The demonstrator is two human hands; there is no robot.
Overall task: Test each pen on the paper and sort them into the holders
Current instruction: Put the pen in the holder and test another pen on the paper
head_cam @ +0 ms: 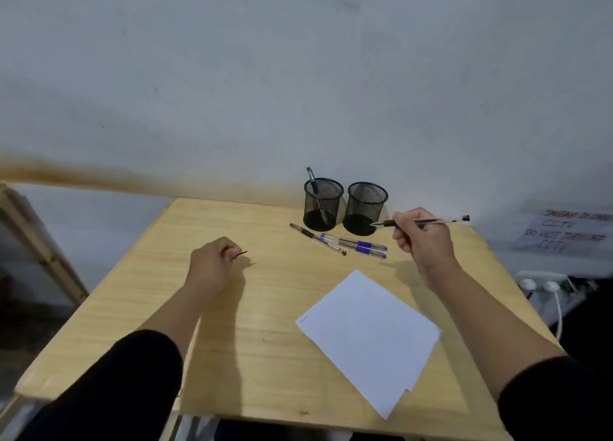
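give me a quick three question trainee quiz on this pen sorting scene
1. True or false: both mesh holders already have a pen in them.
2. How many pens lie loose on the table?
3. What does the right hand grip? A) the paper B) a pen C) a holder

Key
1. False: the left holder has one pen, the right holder looks empty.
2. Three, in a cluster on the table in front of the holders.
3. B: the right hand grips a pen in the air, beyond the paper. The left hand pinches something small and dark, perhaps a cap.
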